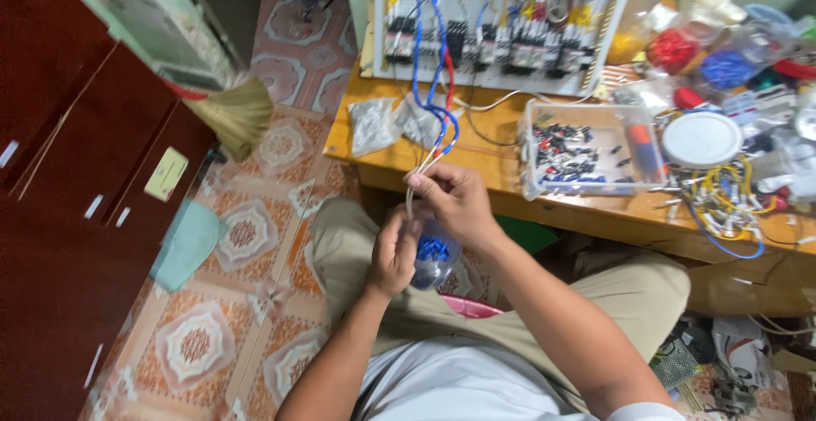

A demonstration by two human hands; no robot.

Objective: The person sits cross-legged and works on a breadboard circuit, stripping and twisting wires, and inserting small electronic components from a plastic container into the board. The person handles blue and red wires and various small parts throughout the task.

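Observation:
My right hand pinches a bundle of thin wires, blue, red and white, that runs up to a white panel packed with black electrical parts. Just below, my left hand holds the lower ends of those wires over my lap. A small clear bag of blue terminals sits between my hands, against the left palm. Both hands hover in front of the wooden table's edge.
A clear plastic box of small black and red parts stands on the table, beside a white lid and tangled yellow and blue wires. Two small plastic bags lie at the table's left. A broom and dark red cabinets stand left.

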